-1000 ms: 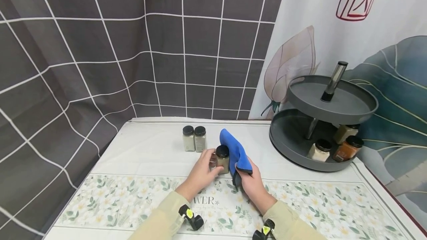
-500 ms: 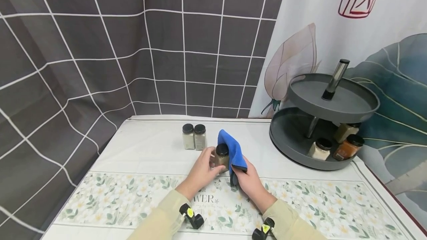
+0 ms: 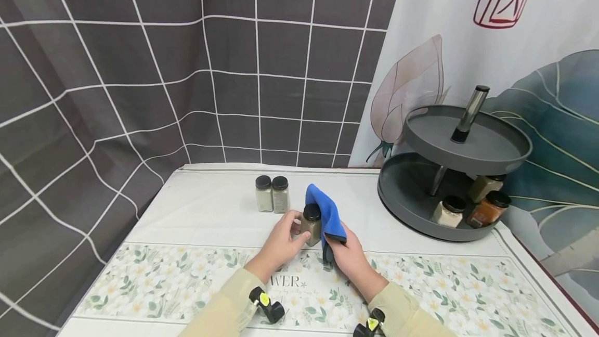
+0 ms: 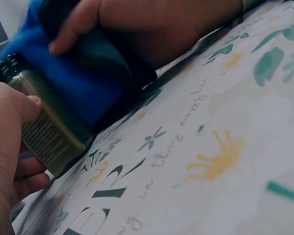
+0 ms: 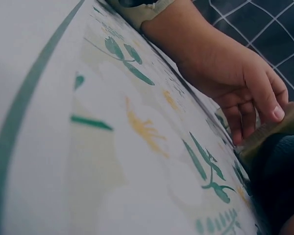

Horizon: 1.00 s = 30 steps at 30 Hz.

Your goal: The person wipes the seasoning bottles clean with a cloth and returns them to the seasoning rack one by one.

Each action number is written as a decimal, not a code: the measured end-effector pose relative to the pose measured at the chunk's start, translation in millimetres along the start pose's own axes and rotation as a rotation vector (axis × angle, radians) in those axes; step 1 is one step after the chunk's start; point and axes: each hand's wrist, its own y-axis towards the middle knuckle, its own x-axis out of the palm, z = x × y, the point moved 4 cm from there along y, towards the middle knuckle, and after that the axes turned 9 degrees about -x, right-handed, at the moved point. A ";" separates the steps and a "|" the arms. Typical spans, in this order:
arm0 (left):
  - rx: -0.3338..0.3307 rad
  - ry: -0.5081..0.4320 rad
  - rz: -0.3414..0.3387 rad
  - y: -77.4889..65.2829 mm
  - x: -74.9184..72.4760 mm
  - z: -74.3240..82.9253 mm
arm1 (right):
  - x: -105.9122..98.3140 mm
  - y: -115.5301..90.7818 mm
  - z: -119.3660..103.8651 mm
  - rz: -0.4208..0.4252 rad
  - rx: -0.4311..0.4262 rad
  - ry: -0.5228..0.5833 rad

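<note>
My left hand grips a square glass spice jar with a black lid, thumb across its near side. In the left wrist view the jar shows printed text and a brownish-green filling, its base close over the tablecloth. My right hand holds a blue cloth with dark edging, pressed along the jar's right side. The cloth hides that side of the jar and part of the right fingers. In the right wrist view the left hand has its thumb on the jar.
Two black-lidded spice jars stand side by side behind the left hand. At the right is a grey two-tier turntable; its lower tier holds a pale jar, an orange jar and another behind. A floral band runs across the tablecloth.
The blue cloth and right hand have shifted slightly left along the jar since a second ago. Between the earlier frames and now, the jar tilts a little and stays in the left hand.
</note>
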 end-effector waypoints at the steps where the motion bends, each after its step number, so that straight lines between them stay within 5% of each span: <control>1: -0.004 0.003 0.002 -0.3 -0.2 0.2 | 0.3 -0.1 0.2 -0.005 0.002 -0.005; 30: -0.048 0.112 0.114 0.9 -4.7 10.9 | 0.8 0.2 -3.3 0.005 0.000 0.022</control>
